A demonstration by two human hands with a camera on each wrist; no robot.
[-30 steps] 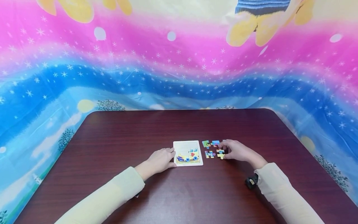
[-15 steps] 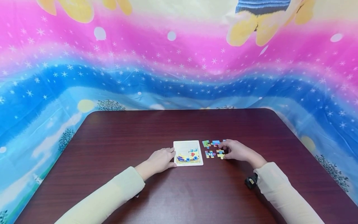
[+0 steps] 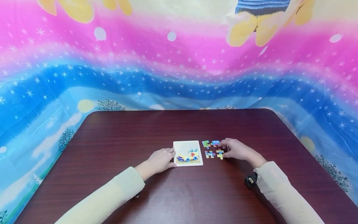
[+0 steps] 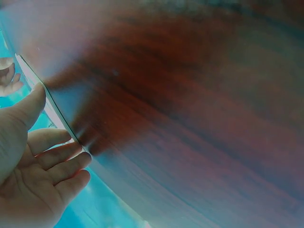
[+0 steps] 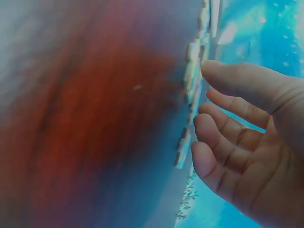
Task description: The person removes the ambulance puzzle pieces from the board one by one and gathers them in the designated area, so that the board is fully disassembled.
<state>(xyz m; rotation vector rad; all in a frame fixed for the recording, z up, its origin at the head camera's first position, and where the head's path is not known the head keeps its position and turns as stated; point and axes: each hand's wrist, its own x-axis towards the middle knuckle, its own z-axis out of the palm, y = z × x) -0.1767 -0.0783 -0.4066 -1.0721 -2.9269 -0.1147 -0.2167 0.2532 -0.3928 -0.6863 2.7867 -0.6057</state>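
Note:
The left hand (image 3: 158, 161) touches the left edge of a white-framed puzzle board (image 3: 174, 155) in the head view. In the left wrist view this hand (image 4: 38, 156) has its thumb and fingertips along the board's thin edge (image 4: 57, 111), fingers extended. Right of the board lie several loose puzzle pieces (image 3: 209, 154). Over the rightmost of them the right hand (image 3: 239, 150) has thumb and fingers spread, its thumb at a yellow and blue piece (image 3: 219, 154). The right wrist view shows that hand (image 5: 251, 137) beside the pieces (image 5: 192, 71), fingers loosely bent; part of the pieces is hidden.
Everything lies on a dark red-brown wooden table (image 3: 134, 127). A patterned pink and blue cloth (image 3: 179, 71) hangs behind and around it. A small black device (image 3: 250, 181) is at the right wrist.
The yellow and blue piece under the right hand has shifted slightly left, along with the thumb. The left hand and the board have stayed put.

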